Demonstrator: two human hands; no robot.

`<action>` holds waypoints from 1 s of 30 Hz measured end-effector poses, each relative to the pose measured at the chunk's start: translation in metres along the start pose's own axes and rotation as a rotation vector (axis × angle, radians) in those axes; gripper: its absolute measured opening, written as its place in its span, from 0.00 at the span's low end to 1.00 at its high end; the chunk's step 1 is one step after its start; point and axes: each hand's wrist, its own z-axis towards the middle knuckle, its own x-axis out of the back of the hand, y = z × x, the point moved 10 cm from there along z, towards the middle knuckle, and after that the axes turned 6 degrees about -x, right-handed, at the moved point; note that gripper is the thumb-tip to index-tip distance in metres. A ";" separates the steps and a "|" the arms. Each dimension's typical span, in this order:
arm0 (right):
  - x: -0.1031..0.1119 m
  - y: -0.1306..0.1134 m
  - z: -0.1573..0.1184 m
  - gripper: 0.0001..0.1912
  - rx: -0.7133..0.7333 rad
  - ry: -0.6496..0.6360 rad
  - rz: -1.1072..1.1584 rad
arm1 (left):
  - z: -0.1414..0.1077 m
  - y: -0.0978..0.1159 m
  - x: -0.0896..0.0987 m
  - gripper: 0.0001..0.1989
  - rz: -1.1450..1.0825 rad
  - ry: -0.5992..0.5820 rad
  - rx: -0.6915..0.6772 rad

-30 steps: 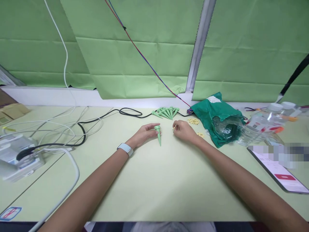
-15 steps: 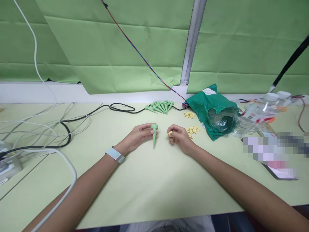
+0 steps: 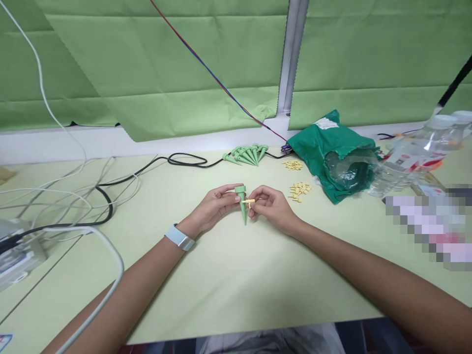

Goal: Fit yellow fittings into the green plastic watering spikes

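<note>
The pale table (image 3: 258, 280) carries everything. At its right side lies a green plastic bag (image 3: 313, 147), and near it stand clear bottles (image 3: 409, 157). Over the middle of the table are the two hands: the left hand (image 3: 217, 207) has thumb and fingers clamped on a green spike (image 3: 243, 209), point downward; the right hand (image 3: 273, 209) pinches a small yellow piece (image 3: 250, 201) between its fingers. The piece lies across the spike, just below its head — whether they touch, I cannot tell. Farther back are a pile of green spikes (image 3: 247, 155) and two heaps of yellow pieces (image 3: 293, 165).

In my judgement, the yellow piece could slip and fall, because the pinch covers only little of it; a sideways push could also turn the smooth spike.

The bag has a white label (image 3: 326, 123) and the bottles have red-and-white labels — their writing is too small for reading.
</note>
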 end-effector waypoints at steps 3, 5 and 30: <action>0.001 -0.001 -0.001 0.10 0.022 0.019 -0.039 | 0.000 -0.001 0.000 0.24 0.017 -0.010 0.001; 0.004 -0.003 -0.001 0.10 0.032 0.062 -0.063 | 0.000 -0.002 -0.001 0.24 0.022 -0.026 0.003; 0.012 -0.006 -0.007 0.14 0.048 0.107 -0.204 | -0.005 0.005 -0.013 0.18 0.065 -0.072 -0.014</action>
